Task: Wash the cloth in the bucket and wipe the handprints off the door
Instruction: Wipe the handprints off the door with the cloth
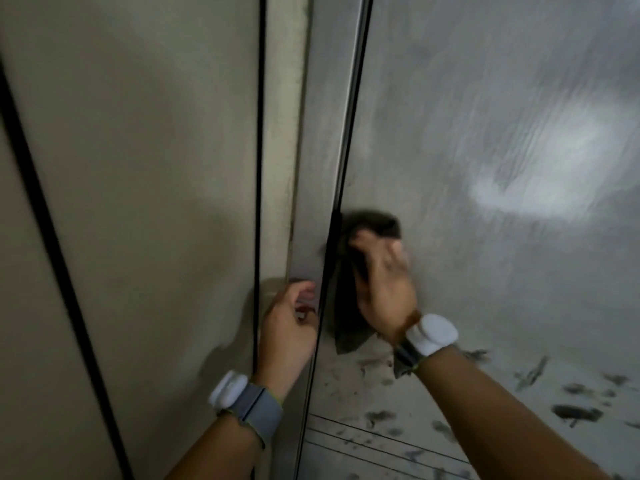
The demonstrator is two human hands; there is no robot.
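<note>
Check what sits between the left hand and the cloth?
Head view: only the door's dark vertical edge separates the left hand from the cloth.

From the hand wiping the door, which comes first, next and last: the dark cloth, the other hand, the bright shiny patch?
Measured from the right hand, in the head view:
1. Dark crumpled cloth, gripped by that hand against the grey metal door.
2. Left hand, just left, at the door's edge.
3. Bright light reflection, up and right.
</note>
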